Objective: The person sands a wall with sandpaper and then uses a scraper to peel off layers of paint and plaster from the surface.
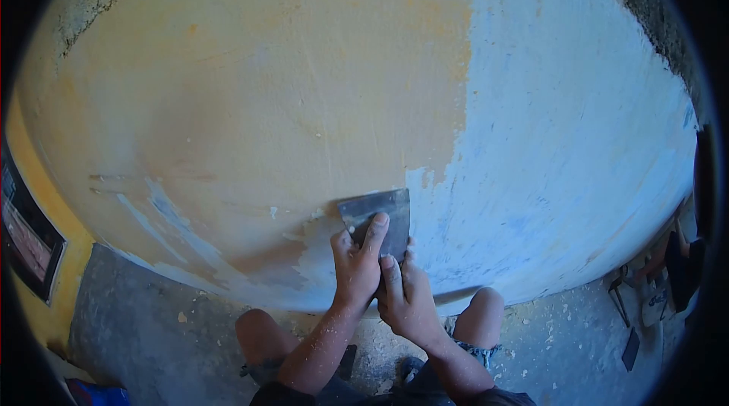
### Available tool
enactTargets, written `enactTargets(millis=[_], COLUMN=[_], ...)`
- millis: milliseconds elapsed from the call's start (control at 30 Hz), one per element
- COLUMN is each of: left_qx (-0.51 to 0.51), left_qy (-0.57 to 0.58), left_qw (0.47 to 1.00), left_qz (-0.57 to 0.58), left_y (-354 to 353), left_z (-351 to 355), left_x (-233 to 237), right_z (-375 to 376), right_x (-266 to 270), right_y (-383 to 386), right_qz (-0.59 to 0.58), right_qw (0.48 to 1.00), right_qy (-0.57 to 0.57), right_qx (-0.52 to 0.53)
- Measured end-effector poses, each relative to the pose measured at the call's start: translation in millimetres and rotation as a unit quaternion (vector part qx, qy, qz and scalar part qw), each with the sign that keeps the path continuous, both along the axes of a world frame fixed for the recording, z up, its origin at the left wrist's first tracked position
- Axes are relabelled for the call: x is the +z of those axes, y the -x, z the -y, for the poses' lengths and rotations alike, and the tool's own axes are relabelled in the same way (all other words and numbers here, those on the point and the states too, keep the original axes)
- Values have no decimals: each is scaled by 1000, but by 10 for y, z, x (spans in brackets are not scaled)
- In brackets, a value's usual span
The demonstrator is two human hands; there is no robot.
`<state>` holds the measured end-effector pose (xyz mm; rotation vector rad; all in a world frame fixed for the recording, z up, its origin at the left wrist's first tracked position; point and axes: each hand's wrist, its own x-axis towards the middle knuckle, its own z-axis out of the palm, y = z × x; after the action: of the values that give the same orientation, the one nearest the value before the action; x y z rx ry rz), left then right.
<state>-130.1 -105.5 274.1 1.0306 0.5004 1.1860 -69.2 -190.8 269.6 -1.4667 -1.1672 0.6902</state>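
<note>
A wide, flat metal scraper (396, 218) rests with its straight upper edge against the wall (304, 87), at the border between yellowish paint and a pale bluish-white area. My left hand (358, 273) grips it from the left, with the thumb pressed on the blade's face. Lower down and to the right, my right hand (407, 298) is wrapped around the handle end, which the fingers mostly hide. Pale specks of dust cover both hands and forearms. Left of the blade, the paint has ragged patches and streaks.
My knees are bent close to the wall's foot. Flakes litter the grey floor (182, 322). A dark-framed picture (30, 231) stands at the left, and a blue object (97, 392) lies bottom left. Several dark items clutter the right side. Rough bare plaster (657, 7) shows at the upper corners.
</note>
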Motion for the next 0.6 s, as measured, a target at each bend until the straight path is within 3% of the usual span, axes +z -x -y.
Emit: enactTargets(millis=[233,300,333,500,600], left_qx=[6,-20,6,-8,34], left_qy=[3,-5,-24,4,-51], left_qw=[1000,999,1000,999,998], left_qz=[-2,31,16,31,9], left_y=[-32,-10,-16,-17,-37], left_z=[-28,-33,-46,31,-112], left_x=[75,170,78,148,386], right_z=[-42,-54,-33,-3,-104], right_x=[43,107,53,83,342], right_y=[-8,-42,15,7,-81], right_qz=[85,-21,-54,17,-72], right_qw=[992,1000,998,999,997], right_qy=[-86,13,-44,-33,8], right_qx=[-37,15,-6,-35,37])
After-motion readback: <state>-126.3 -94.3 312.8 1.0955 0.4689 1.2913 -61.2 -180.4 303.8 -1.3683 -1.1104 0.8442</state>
